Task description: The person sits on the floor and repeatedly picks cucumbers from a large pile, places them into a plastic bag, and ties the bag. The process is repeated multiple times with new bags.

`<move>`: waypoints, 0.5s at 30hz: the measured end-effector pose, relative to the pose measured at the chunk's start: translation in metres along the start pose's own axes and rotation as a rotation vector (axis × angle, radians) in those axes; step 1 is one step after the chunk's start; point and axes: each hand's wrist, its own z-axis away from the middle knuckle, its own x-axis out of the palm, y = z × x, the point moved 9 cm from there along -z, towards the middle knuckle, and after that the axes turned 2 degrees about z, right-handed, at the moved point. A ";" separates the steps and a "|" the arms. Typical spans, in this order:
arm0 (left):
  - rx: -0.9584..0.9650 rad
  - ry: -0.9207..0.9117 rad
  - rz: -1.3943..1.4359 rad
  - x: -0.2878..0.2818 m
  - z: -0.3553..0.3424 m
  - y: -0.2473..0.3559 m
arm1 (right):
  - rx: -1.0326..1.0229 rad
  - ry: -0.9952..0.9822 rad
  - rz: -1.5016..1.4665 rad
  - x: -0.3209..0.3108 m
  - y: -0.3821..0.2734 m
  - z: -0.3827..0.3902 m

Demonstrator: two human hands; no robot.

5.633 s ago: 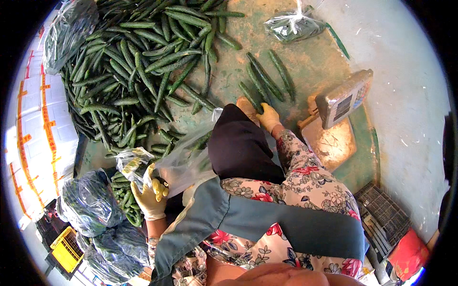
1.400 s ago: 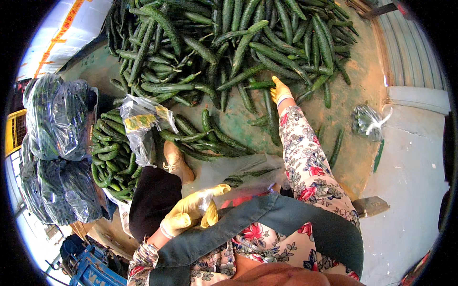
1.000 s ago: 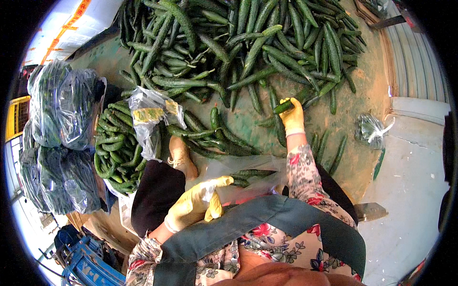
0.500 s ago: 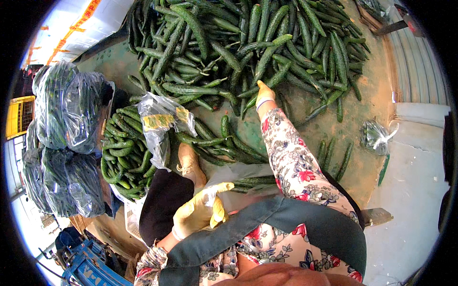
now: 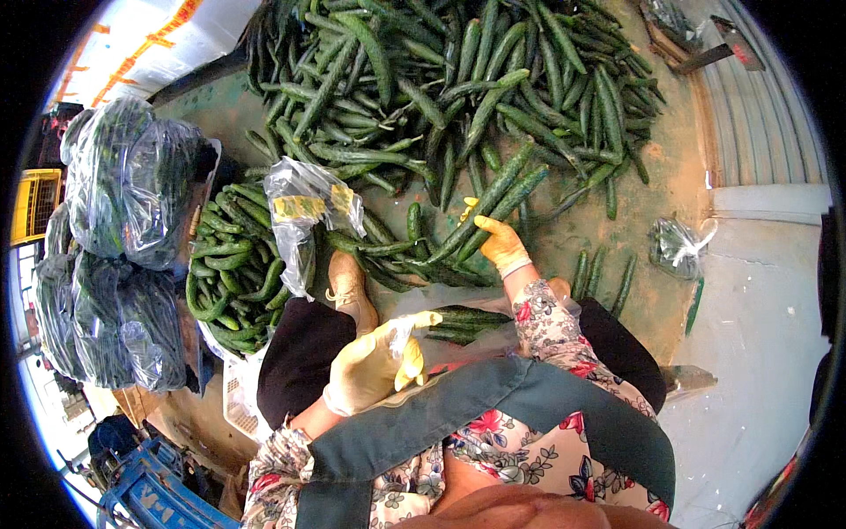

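Observation:
My right hand point(image 5: 499, 242), in a yellow glove, grips two long cucumbers point(image 5: 507, 183) just below the big cucumber pile point(image 5: 441, 70). My left hand point(image 5: 374, 361), also gloved, holds the edge of a clear plastic bag lying across my lap, with a few cucumbers point(image 5: 463, 324) inside it. Loose cucumbers point(image 5: 397, 247) lie beyond the bag. A white crate point(image 5: 242, 401) by my left leg carries a heap of curved cucumbers point(image 5: 225, 278), partly under crumpled plastic point(image 5: 313, 207).
Filled plastic bags point(image 5: 132, 194) are stacked at left, near a yellow crate point(image 5: 35, 198) and white taped boxes point(image 5: 145, 44). Blue equipment point(image 5: 145, 489) sits lower left. A small tied bag point(image 5: 674, 238) lies by the right edge of the green floor point(image 5: 665, 167).
My right hand reached into the pile and has since drawn back toward the bag with two cucumbers. My left hand stayed on the bag. Earlier, the view turned toward the pile.

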 end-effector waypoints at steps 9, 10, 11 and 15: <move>0.093 -0.248 -0.027 0.013 0.003 -0.016 | -0.176 -0.250 0.044 0.108 -0.106 0.078; 0.095 -0.263 -0.022 0.016 0.002 -0.016 | -0.202 -0.262 0.080 0.116 -0.116 0.089; 0.099 -0.265 -0.018 0.016 0.003 -0.018 | -0.219 -0.277 0.105 0.122 -0.118 0.098; 0.126 -0.148 -0.048 0.014 0.007 -0.020 | -0.235 -0.248 0.166 0.132 -0.132 0.126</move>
